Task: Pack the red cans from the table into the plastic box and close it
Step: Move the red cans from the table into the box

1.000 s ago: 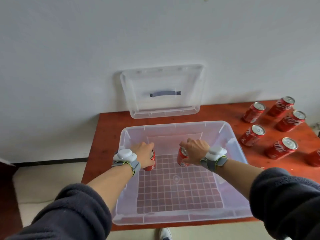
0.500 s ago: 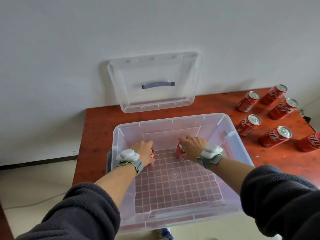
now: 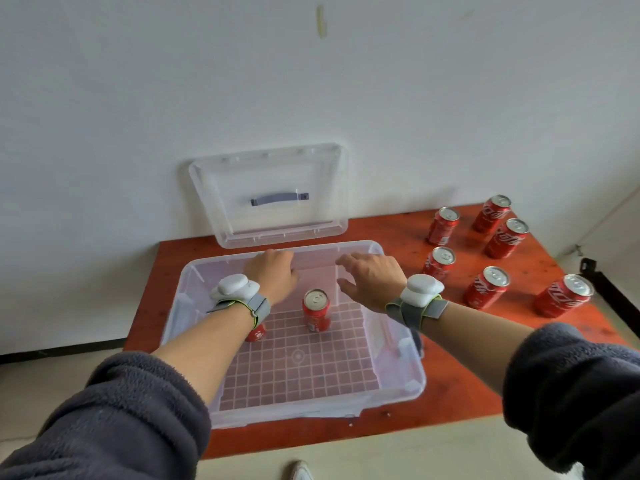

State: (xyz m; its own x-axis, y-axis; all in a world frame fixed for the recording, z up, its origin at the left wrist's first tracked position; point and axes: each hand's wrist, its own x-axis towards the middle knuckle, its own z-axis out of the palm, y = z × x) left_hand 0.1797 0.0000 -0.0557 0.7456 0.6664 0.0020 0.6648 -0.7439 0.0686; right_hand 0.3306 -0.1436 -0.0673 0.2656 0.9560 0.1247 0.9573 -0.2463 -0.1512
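A clear plastic box [image 3: 398,382] stands open on the red-brown table [image 3: 467,386]. Two red cans stand upright inside near its far wall: one [image 3: 316,310] in the middle, one [image 3: 257,333] mostly hidden under my left wrist. My left hand [image 3: 272,273] hovers above the box with fingers apart, holding nothing. My right hand [image 3: 372,280] is also open and empty, above the box's far right part. Several more red cans [image 3: 486,287] stand on the table to the right of the box. The clear lid [image 3: 273,195] with a grey handle leans against the wall behind the box.
A white wall rises right behind the table. The table's right edge lies just past the outermost can [image 3: 562,294]. A black bracket [image 3: 604,282] sticks out beyond that edge. Light floor and a shoe tip [image 3: 301,471] show below the front edge.
Both hands have let go of the cans they held inside the box and lifted up, fingers spread. The two cans now stand free on the box floor.
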